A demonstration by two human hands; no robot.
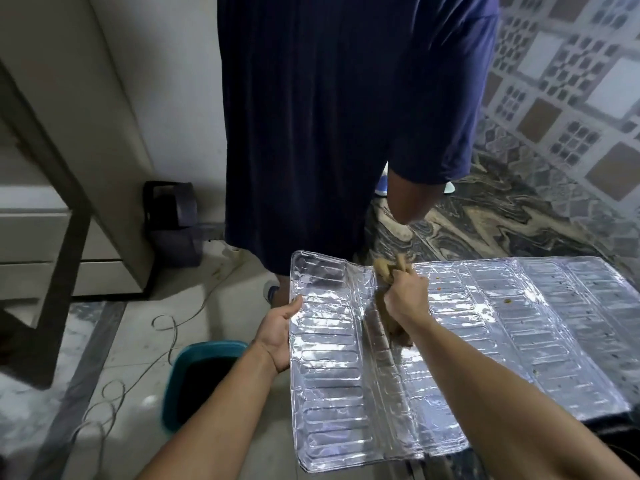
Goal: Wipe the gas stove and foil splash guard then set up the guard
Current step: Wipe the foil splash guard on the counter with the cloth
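The silver foil splash guard (460, 344) lies unfolded and flat in front of me, its embossed panels showing several small brown spots toward the right. My left hand (278, 336) holds the guard's left edge, thumb on top and fingers underneath. My right hand (405, 297) grips a bunched tan cloth (389, 270) and presses it against the foil near the first fold. Whatever the guard rests on is hidden beneath it; only a dark edge (609, 434) shows at lower right.
Another person in a dark blue shirt (332, 126) stands just beyond the guard. A teal bucket (194, 379) sits on the floor at lower left, with loose wires (162, 327) beside it. White cabinets (45, 237) stand at left; patterned wall tiles (571, 98) at right.
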